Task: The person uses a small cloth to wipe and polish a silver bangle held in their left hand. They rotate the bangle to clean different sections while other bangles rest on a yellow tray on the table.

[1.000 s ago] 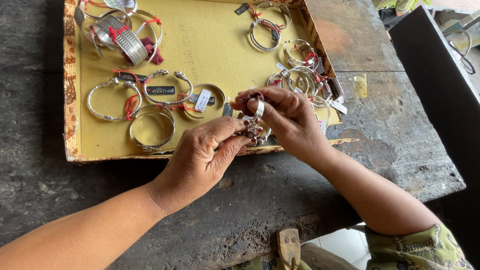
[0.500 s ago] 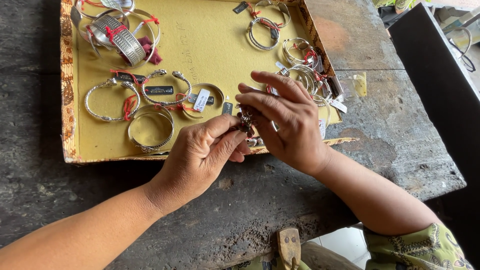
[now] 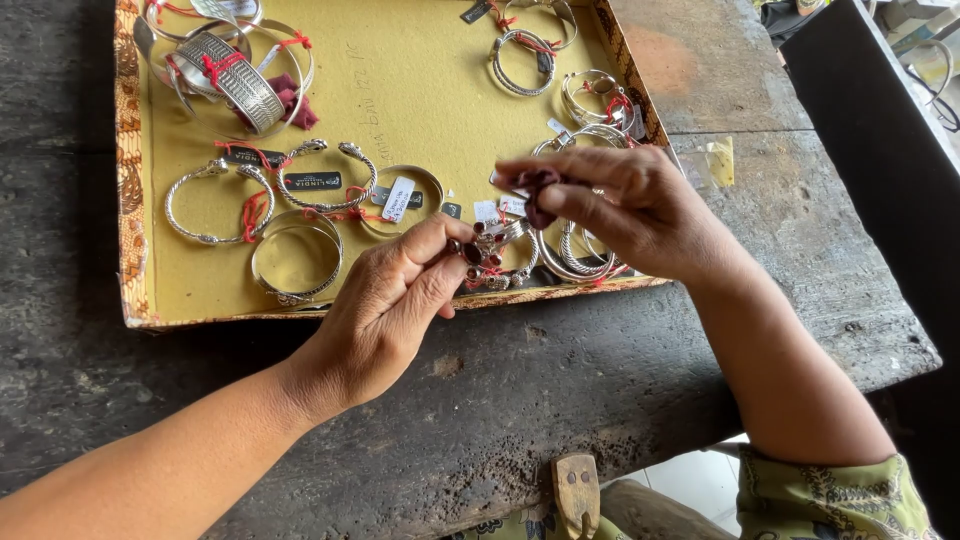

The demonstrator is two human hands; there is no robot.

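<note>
Two hands work over the near edge of a yellow tray (image 3: 420,70) that sits on a dark, worn wooden table (image 3: 620,370). The left hand (image 3: 385,310) has its fingers pressed together, with thumb and forefinger pinching a silver bracelet (image 3: 487,250) set with dark red stones. The bracelet hangs just above the tray's near rim, between the two hands. The right hand (image 3: 625,205) is just beside it, fingers stretched toward the left, and its fingertips pinch a small dark red cloth (image 3: 535,190) close above the bracelet; whether cloth and bracelet touch I cannot tell.

Many silver bangles lie across the tray, most tied with red thread and small tags. A plain round bangle (image 3: 296,262) lies near the left hand's knuckles, and a twisted open cuff (image 3: 325,175) sits above it. A wide ribbed cuff (image 3: 240,85) rests in the far left corner on a scrap of red cloth. A stack of thin bangles (image 3: 575,255) lies under the right hand, partly hidden by it. More bangles sit along the tray's far right side (image 3: 525,60). A patterned border runs around the tray's rim. Near the table's front edge a small wooden peg (image 3: 575,490) stands upright.
</note>
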